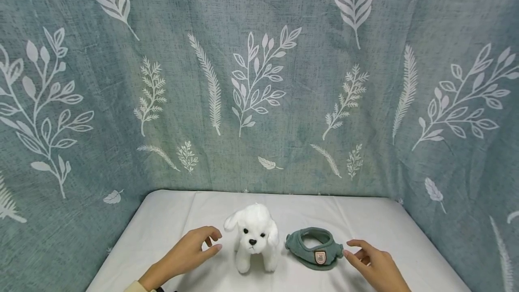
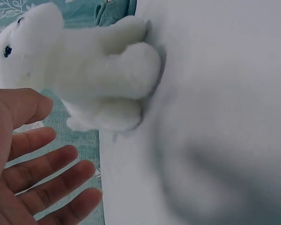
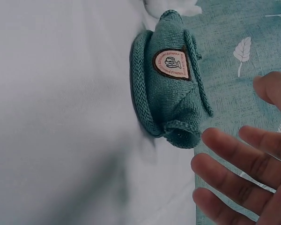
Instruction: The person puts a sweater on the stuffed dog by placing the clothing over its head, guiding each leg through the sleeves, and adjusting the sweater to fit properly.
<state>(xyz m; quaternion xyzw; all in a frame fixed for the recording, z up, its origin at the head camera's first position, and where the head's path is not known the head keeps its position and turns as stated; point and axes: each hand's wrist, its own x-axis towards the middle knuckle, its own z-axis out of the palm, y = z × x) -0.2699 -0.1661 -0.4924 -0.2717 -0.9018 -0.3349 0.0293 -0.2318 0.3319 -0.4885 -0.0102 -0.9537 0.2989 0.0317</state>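
A white plush dog stands upright on the white table, facing the head camera. To its right lies a small green knitted sweater, with a patch on its front and short sleeves at its sides. My left hand hovers just left of the dog, fingers relaxed and holding nothing. In the left wrist view a gap shows between those fingers and the dog's legs. Beside the sweater's right sleeve is my right hand, its fingers loosely bent and empty. Whether its fingertips touch the sleeve, I cannot tell.
The white tabletop has rounded far corners. Behind it and at both sides hangs a blue-green curtain printed with white leaves. Soft shadows of the hands fall on the table.
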